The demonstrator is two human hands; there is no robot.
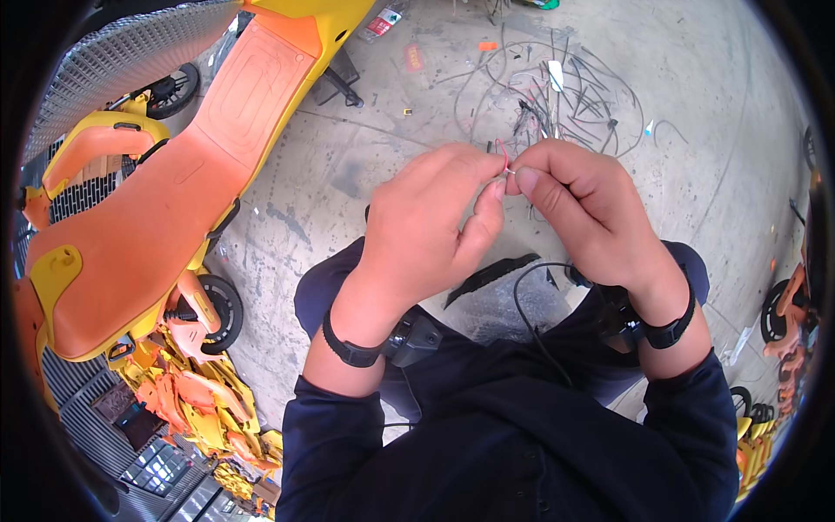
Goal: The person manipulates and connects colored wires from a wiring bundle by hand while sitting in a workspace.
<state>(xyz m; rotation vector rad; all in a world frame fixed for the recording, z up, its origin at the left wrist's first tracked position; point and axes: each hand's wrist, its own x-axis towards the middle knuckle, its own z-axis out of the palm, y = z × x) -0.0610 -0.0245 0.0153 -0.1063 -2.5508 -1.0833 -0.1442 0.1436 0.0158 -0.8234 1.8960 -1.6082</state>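
My left hand (426,217) is closed in a pinch on a thin red-and-white wire (504,153), whose red part curls up above my fingertips. My right hand (587,209) grips the same wire between thumb and curled forefinger, its fingertips very close to those of the left. The wire's short pale piece shows between the two pinches; its exact ends are too small to make out. Both hands are held over my lap, above a sheet of clear bubble wrap (504,304).
An orange and yellow scooter body (156,226) stands at the left. Loose black cables (574,104) lie tangled on the concrete floor (713,174) ahead. Yellow and orange plastic panels (196,391) are piled at lower left; more scooter parts (783,322) stand at the right.
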